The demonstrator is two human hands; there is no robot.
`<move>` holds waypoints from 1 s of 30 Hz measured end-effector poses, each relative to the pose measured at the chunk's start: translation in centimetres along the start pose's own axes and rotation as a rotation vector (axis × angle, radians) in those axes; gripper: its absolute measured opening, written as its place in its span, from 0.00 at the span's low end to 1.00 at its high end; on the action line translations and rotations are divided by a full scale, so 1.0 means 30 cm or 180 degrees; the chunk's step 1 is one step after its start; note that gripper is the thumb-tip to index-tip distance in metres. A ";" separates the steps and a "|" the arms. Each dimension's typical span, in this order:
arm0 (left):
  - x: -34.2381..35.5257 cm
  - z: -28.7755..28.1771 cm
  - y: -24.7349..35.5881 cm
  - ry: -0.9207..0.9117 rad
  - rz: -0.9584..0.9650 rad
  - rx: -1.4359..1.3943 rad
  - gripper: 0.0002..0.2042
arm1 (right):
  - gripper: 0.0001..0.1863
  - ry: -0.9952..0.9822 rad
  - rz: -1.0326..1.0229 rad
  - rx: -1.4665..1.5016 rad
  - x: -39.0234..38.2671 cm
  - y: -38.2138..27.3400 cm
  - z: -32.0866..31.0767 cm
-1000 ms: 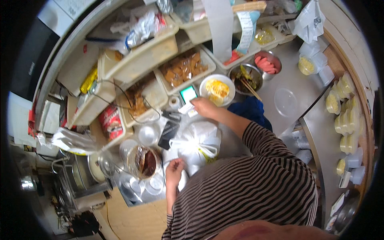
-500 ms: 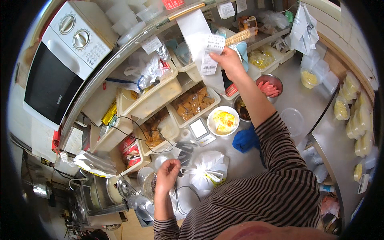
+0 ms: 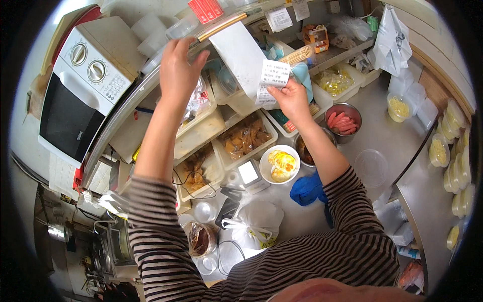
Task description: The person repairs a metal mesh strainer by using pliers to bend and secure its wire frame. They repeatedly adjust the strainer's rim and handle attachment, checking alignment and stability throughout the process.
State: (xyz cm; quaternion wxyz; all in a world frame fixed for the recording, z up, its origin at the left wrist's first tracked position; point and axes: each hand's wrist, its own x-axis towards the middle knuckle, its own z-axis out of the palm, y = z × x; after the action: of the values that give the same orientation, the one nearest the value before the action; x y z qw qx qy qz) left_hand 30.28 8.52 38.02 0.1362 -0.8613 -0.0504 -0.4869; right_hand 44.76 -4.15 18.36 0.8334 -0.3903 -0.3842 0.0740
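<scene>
A steel counter [image 3: 334, 173] in a cluttered kitchen was seen from above, with two bare forearms in striped sleeves [image 3: 161, 226] extended across it. A printed paper slip [image 3: 271, 75] was held up at the upper centre by the right hand [image 3: 292, 103], its lower edge pinched between thumb and fingers. Behind the slip, a plain white paper strip [image 3: 234, 48] was hung from the shelf edge, just below a wooden rod [image 3: 224, 27]. The left hand [image 3: 179, 70] was raised beside the rod's left end, with its thumb spread from its bent fingers and nothing seen in its grasp; whether the shelf was touched could not be told.

Below the hands, fried eggs [image 3: 283, 162] were held in a white bowl [image 3: 264, 167], with a small device with a lit screen [image 3: 248, 172] set to its left and a blue cloth [image 3: 306, 190] crumpled to its lower right. A knotted white plastic bag [image 3: 259, 220] was placed nearer the body. Pink sticks [image 3: 342, 123] were contained in a metal pot [image 3: 356, 132] at right.
</scene>
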 end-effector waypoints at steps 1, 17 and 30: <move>0.049 0.038 -0.008 0.0129 0.0108 0.0031 0.16 | 0.12 -0.0054 -0.0033 0.0065 -0.003 -0.001 -0.002; 0.243 0.215 -0.066 -0.0038 0.0079 0.0535 0.07 | 0.13 0.0089 -0.0400 -0.0473 -0.017 0.052 -0.026; -0.255 0.088 0.247 -0.0204 -0.0665 -0.2039 0.08 | 0.28 -0.1164 0.1361 0.1196 -0.245 -0.168 -0.060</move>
State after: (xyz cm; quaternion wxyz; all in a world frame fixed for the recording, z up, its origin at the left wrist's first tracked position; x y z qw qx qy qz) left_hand 30.10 2.53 28.85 -0.1936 -0.8654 0.0129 -0.4620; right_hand 40.03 -11.76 16.92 0.7738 -0.2818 -0.4164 0.3854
